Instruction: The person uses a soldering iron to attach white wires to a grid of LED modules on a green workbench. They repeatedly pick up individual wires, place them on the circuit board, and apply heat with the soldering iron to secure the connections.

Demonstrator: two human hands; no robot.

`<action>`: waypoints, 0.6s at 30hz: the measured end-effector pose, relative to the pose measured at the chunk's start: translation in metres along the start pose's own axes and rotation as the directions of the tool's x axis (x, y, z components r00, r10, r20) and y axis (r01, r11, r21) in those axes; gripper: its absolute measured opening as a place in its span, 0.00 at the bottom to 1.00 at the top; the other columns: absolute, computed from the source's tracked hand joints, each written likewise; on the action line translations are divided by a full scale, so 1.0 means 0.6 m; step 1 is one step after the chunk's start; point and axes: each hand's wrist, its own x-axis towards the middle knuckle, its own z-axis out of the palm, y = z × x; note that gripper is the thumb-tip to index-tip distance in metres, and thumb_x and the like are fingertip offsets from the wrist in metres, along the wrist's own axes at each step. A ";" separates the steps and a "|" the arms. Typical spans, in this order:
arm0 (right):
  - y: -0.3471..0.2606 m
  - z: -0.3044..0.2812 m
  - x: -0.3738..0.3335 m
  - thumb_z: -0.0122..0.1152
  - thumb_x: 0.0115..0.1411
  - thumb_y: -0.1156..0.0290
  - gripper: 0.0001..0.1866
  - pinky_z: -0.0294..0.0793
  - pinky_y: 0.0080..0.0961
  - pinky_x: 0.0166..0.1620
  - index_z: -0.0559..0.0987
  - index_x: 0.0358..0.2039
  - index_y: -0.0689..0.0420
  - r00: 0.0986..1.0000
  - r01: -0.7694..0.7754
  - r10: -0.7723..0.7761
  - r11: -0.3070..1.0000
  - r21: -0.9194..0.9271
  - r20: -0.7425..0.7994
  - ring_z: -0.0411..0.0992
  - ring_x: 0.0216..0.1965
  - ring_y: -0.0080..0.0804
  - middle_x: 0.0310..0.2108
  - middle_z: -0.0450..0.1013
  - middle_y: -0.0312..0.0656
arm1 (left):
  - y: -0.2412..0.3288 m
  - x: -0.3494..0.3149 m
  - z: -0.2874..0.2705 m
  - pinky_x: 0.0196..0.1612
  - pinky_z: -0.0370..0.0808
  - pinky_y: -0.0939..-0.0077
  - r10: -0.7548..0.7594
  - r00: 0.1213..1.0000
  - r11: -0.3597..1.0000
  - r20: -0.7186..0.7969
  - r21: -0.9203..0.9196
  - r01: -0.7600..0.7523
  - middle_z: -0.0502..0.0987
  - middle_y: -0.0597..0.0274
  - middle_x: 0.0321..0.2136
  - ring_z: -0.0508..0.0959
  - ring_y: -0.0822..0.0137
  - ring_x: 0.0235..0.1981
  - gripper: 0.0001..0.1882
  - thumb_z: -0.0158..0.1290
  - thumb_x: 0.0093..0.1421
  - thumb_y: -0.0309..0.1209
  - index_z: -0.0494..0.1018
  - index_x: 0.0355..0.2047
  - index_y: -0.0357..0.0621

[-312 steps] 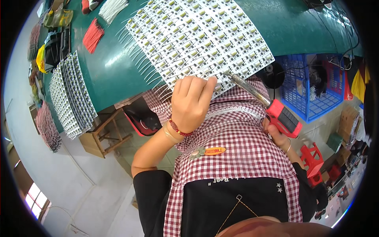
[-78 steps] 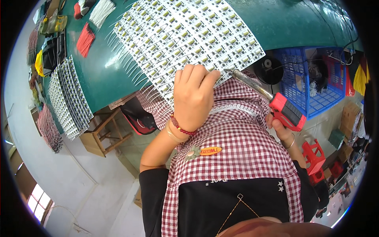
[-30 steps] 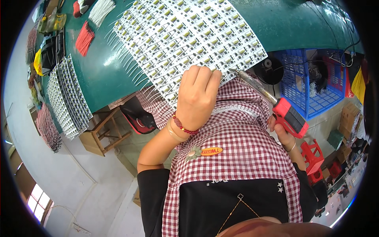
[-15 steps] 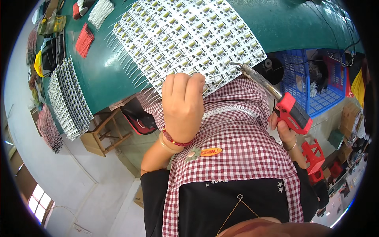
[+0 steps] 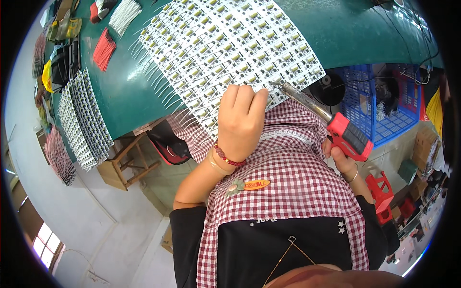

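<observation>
A large white circuit board panel (image 5: 230,48) lies on the green table, its near corner reaching over the edge above my lap. Rows of small components cover it, and thin white wires stick out along its left side. Over its near edge, my left hand (image 5: 241,122) is closed with the fingertips pinched down; what they hold, if anything, is hidden. My right hand (image 5: 342,161) grips the red-and-black handle of a soldering iron (image 5: 307,103). The iron's tip rests at or just above the panel, close to my left fingertips; contact cannot be made out.
Red wires (image 5: 103,49) and white wires (image 5: 125,16) lie bundled at the far left of the table. More board panels (image 5: 84,120) stand stacked at the left edge. A blue plastic crate (image 5: 396,122) and a black spool (image 5: 328,89) are at the right, with a red stool (image 5: 380,197) below.
My left hand has shifted right along the panel's near edge. The soldering iron has moved slightly left and down, its tip now nearer my left fingers.
</observation>
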 end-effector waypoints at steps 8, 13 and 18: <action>0.002 -0.004 -0.001 0.65 0.53 0.68 0.09 0.70 0.29 0.29 0.80 0.30 0.60 0.997 -0.004 -0.010 0.984 -0.180 -0.081 0.73 0.24 0.35 0.25 0.75 0.41 | 0.000 0.003 -0.004 0.29 0.67 0.67 0.031 0.999 1.000 0.040 0.003 -0.031 0.65 0.60 0.23 0.68 0.60 0.27 0.13 0.58 0.45 0.15 0.77 0.33 0.37; 0.004 -0.008 -0.004 0.65 0.51 0.67 0.09 0.70 0.30 0.28 0.80 0.29 0.60 0.995 0.041 -0.070 0.933 -0.356 -0.070 0.74 0.25 0.37 0.26 0.75 0.42 | 0.003 0.007 -0.010 0.30 0.68 0.67 0.031 0.996 0.999 0.079 0.015 -0.033 0.65 0.60 0.24 0.68 0.60 0.27 0.14 0.56 0.44 0.15 0.77 0.34 0.36; -0.008 -0.017 -0.004 0.66 0.50 0.66 0.10 0.69 0.31 0.27 0.79 0.27 0.60 1.000 0.015 -0.022 0.960 -0.278 -0.022 0.73 0.24 0.39 0.25 0.75 0.43 | 0.007 0.009 -0.010 0.30 0.68 0.67 0.022 0.996 1.000 0.081 0.020 -0.024 0.65 0.59 0.24 0.68 0.60 0.27 0.14 0.55 0.44 0.15 0.77 0.34 0.36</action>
